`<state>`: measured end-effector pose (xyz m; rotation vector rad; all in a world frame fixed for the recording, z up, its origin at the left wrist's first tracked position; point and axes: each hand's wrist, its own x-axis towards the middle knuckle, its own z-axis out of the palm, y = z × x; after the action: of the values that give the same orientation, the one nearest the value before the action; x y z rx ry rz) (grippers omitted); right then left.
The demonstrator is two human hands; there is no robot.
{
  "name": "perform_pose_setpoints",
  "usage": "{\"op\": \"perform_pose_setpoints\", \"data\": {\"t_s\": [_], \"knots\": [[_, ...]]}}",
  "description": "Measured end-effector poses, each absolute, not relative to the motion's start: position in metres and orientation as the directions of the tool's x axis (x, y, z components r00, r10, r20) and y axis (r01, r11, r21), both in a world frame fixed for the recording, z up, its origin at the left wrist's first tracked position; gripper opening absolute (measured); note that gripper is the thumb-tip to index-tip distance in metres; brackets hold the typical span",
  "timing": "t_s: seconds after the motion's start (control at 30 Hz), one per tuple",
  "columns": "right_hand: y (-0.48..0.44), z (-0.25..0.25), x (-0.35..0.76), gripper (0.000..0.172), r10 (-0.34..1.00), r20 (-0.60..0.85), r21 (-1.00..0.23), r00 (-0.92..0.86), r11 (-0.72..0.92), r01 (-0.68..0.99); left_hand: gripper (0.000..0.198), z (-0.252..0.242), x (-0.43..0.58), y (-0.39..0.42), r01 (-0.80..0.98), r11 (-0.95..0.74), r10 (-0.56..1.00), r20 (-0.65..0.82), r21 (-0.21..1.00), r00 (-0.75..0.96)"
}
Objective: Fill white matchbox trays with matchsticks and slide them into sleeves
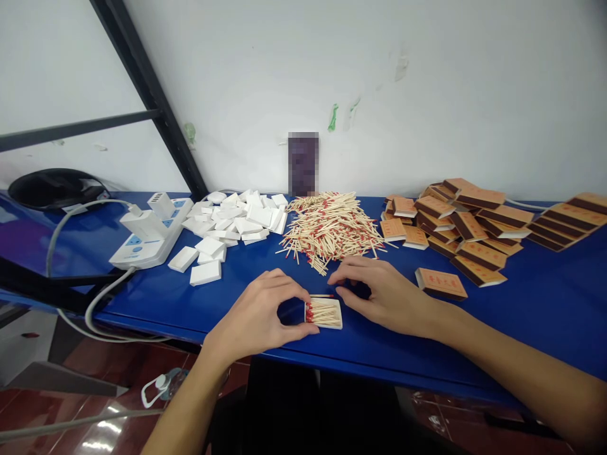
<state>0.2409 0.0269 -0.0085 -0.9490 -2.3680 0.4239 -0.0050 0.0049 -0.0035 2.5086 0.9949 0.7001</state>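
Note:
My left hand (263, 313) grips the left end of a small white matchbox tray (337, 323) between thumb and fingers. Inside the tray lies a layer of matches (324, 313), their red heads toward the left. A single match (321, 296) lies along the tray's far edge, its red head pointing right. To the right of the tray hovers my right hand (379, 294), thumb and fingers apart with nothing visible between them, the fingertips close to that match's head. Beyond both hands rises a large heap of loose matches (334, 227).
Several white trays (206, 273) are piled at left beside a power strip (142, 249) with cables. At right, orange matchbox sleeves (481, 254) form a pile, one sleeve (441, 283) lying nearer my right forearm. A blurred dark object (303, 161) leans on the wall.

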Motion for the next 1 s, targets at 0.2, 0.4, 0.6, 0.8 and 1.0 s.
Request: {"op": "perform_pose_setpoints", "data": {"t_s": [0.2,0.4,0.6,0.8,1.0], "knots": [[0.031,-0.011,0.243,0.010,0.700,0.285,-0.479,-0.655,0.696,0.535,0.022,-0.002,-0.005,0.004,0.514,-0.716,0.676,0.287,0.473,0.678],[0.032,-0.010,0.241,0.010,0.672,0.339,-0.420,-0.659,0.734,0.533,0.035,-0.001,-0.005,0.002,0.553,-0.668,0.721,0.252,0.497,0.645],[0.027,0.006,0.249,0.008,0.696,0.412,-0.483,-0.588,0.714,0.507,0.051,-0.002,-0.005,0.002,0.610,-0.628,0.766,0.247,0.484,0.593],[0.022,0.012,0.248,0.009,0.667,0.418,-0.499,-0.616,0.736,0.458,0.040,-0.001,-0.005,0.003,0.583,-0.673,0.723,0.242,0.456,0.647],[0.019,0.004,0.232,0.011,0.644,0.498,-0.528,-0.581,0.757,0.386,0.034,0.001,-0.004,0.003,0.562,-0.705,0.682,0.199,0.432,0.703]]}}
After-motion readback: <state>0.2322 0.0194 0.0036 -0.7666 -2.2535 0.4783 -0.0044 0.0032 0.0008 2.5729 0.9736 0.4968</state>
